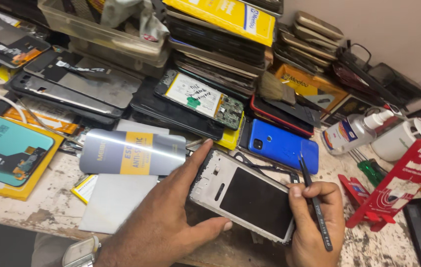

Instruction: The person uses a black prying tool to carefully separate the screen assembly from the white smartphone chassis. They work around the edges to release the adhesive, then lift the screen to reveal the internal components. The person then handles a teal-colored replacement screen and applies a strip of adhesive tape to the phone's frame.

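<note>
My left hand (168, 217) grips a phone frame (242, 195), a pale metal mid-frame with a black rectangular pad, thumb under its near edge and forefinger along its far-left corner. My right hand (314, 222) steadies the frame's right end and holds black tweezers (314, 207), tips pointing up and away near the frame's far-right corner. A wristwatch sits on my left wrist (79, 253).
A blue phone back (282, 146) lies just beyond the frame. A silver anti-static bag (131, 152) rests to the left. An opened phone with a battery (198, 96), stacked phones and boxes crowd the back. A white squeeze bottle (354, 131) and red cardboard stand (398, 185) are at right.
</note>
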